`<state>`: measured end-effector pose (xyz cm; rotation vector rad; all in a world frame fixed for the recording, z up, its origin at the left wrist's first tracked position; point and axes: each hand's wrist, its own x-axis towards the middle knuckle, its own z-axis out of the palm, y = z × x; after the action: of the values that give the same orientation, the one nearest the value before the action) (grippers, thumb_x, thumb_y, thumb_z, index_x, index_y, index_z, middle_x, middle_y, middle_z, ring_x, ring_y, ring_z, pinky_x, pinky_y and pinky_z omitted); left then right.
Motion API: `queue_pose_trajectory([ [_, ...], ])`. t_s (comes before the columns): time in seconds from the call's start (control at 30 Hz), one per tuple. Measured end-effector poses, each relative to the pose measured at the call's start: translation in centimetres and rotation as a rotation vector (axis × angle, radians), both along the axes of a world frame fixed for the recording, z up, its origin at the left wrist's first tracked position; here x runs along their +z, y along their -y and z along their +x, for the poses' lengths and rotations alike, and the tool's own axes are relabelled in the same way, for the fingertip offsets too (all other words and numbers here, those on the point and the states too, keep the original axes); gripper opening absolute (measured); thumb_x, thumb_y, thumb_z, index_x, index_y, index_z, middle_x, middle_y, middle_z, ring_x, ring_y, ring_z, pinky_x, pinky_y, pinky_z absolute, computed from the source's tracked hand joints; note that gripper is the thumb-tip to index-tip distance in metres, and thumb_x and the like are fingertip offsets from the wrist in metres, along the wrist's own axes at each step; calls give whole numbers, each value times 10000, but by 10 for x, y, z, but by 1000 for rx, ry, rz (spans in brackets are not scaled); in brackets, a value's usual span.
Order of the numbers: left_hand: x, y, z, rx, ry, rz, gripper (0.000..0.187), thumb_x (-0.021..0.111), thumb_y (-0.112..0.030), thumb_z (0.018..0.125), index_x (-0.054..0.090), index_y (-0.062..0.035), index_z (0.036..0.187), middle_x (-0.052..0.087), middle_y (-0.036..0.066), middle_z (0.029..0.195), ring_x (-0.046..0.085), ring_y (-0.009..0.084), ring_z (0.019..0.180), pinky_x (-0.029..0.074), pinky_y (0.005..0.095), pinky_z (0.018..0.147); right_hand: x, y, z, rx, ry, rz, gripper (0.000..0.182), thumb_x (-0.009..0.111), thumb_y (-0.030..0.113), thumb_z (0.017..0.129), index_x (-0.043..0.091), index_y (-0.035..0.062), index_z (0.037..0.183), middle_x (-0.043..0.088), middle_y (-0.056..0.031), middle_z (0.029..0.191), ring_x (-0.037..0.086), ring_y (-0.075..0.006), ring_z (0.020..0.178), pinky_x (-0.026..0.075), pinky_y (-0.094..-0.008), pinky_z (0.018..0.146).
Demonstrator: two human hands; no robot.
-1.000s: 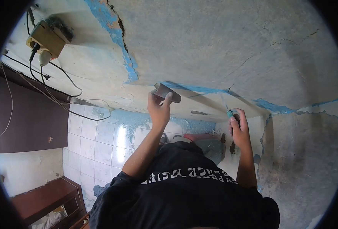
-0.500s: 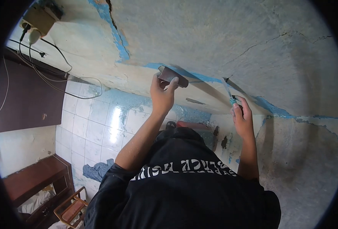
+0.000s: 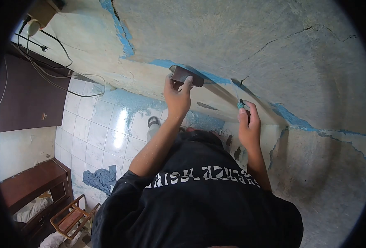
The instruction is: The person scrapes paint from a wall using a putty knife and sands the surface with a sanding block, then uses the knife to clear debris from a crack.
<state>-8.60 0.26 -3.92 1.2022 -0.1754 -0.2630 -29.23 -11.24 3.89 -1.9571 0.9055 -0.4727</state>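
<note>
My left hand [image 3: 178, 99] is closed around a dark brown, curved rectangular piece [image 3: 187, 75], held up close to the wall [image 3: 183, 37]. I cannot make out exactly what the piece is. To its right, my right hand [image 3: 249, 123] pinches the teal handle of a putty knife [image 3: 238, 97]. The thin blade points up at a strip of blue paint [image 3: 216, 77] on the wall, its tip at or very near the surface beside a small crack. My right palm side is partly hidden by the fingers.
Further blue patches [image 3: 292, 115] and a long crack [image 3: 269, 42] mark the wall. Cables [image 3: 67, 62] hang at upper left. White floor tiles [image 3: 83, 124], a grey cloth [image 3: 101, 178], a wooden chair [image 3: 73, 219] and a brown cabinet [image 3: 34, 186] lie below left.
My right hand has moved left with the putty knife, nearer my left hand. The view has shifted slightly, and a sandalled foot now shows more plainly on the tiles.
</note>
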Motion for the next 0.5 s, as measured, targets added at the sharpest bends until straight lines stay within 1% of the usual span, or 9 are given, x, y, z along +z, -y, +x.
queue_pose_trajectory([
  [0.07,-6,2,-1,4,42,48,370,768,-82,948,568,18,1243,701,118,1079,685,163,989,570,312,820,0,-1,1,-1,5,-23,297,562,179,1056,597,7,1296,602,-55,832,542,-132,767,465,-304,737],
  [0.1,-6,2,-1,-2,84,86,366,769,-100,954,563,23,1230,683,122,1096,686,171,997,592,315,822,-2,1,1,-1,4,-18,297,562,179,1056,597,7,1296,602,-55,832,542,-132,767,465,-304,737],
  [0.13,-6,2,-1,-8,128,124,365,770,-119,959,559,29,1218,665,126,1113,686,179,1004,614,319,824,-5,5,-1,7,35,15,296,561,179,1065,592,4,1302,562,-14,817,489,-94,744,420,-270,693],
  [0.17,-6,3,-2,-12,130,128,365,770,-119,959,559,29,1218,665,126,1113,686,179,1004,614,319,824,-7,9,-2,13,68,49,295,560,178,1074,586,1,1308,522,28,803,436,-55,721,376,-236,649],
  [0.23,-5,4,-4,2,115,150,393,788,-96,932,579,-12,1254,717,95,1079,690,153,991,549,312,821,-1,12,-4,15,49,51,291,565,181,1072,593,3,1300,520,31,801,434,-54,719,372,-236,644],
  [0.33,-3,6,-4,15,122,81,387,792,-102,930,588,-13,1246,721,90,1073,690,150,986,549,309,821,1,11,-2,16,32,16,280,571,180,1070,605,6,1287,516,35,796,433,-52,718,369,-238,639],
  [0.4,-3,5,0,19,135,84,380,793,-103,930,596,-10,1240,722,91,1072,690,151,986,551,307,814,2,6,6,15,29,-19,275,572,177,1068,610,8,1282,515,38,794,434,-52,718,371,-239,638],
  [0.47,-3,6,0,22,144,84,374,794,-103,930,603,-6,1235,722,92,1072,691,152,985,554,305,808,6,0,14,35,32,-55,266,576,164,1042,622,4,1249,619,-72,841,550,-134,765,475,-297,739],
  [0.5,-2,5,-1,29,160,104,374,796,-105,929,608,-5,1236,721,91,1074,691,153,988,556,305,800,6,1,12,38,33,-59,266,576,164,1042,622,4,1249,619,-72,841,550,-134,765,475,-297,739],
])
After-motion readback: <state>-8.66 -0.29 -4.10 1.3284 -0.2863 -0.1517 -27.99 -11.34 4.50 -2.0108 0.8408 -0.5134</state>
